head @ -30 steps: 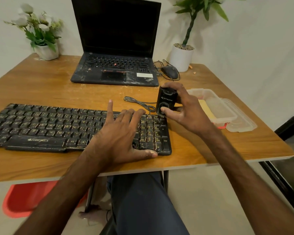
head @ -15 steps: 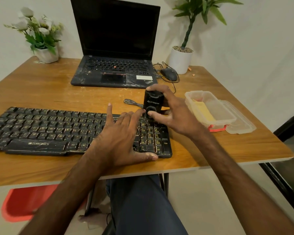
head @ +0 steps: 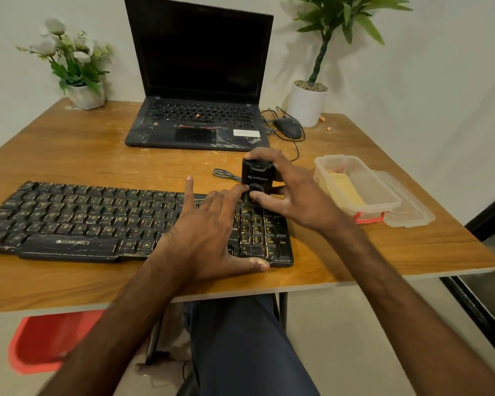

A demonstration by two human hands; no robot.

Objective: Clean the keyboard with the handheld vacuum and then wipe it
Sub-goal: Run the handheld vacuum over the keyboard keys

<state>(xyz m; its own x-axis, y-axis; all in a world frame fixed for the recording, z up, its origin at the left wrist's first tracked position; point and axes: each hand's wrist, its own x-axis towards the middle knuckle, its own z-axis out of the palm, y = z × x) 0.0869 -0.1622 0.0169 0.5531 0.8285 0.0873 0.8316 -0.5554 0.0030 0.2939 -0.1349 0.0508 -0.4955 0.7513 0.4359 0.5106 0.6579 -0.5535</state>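
A black, dusty keyboard (head: 77, 221) lies along the front of the wooden table (head: 69, 155). My left hand (head: 209, 232) rests flat on its right part, fingers straight and spread, thumb at the front edge. A small black handheld vacuum (head: 256, 178) stands upright on the keyboard's far right corner, above the number pad. My right hand (head: 295, 195) grips the vacuum from the right, fingers curled over its top and thumb on its front. A yellow cloth (head: 345, 187) lies inside a clear plastic box (head: 383, 195) to the right.
An open black laptop (head: 197, 121) stands at the back, with a wired mouse (head: 289, 127) to its right. A flower pot (head: 85, 95) is at the back left, a potted plant (head: 307, 102) at the back right. The box's lid (head: 412, 212) lies beside it.
My right hand has moved the vacuum leftward from the table beside the keyboard onto the keyboard's far right corner. My left hand has stayed on the keys.
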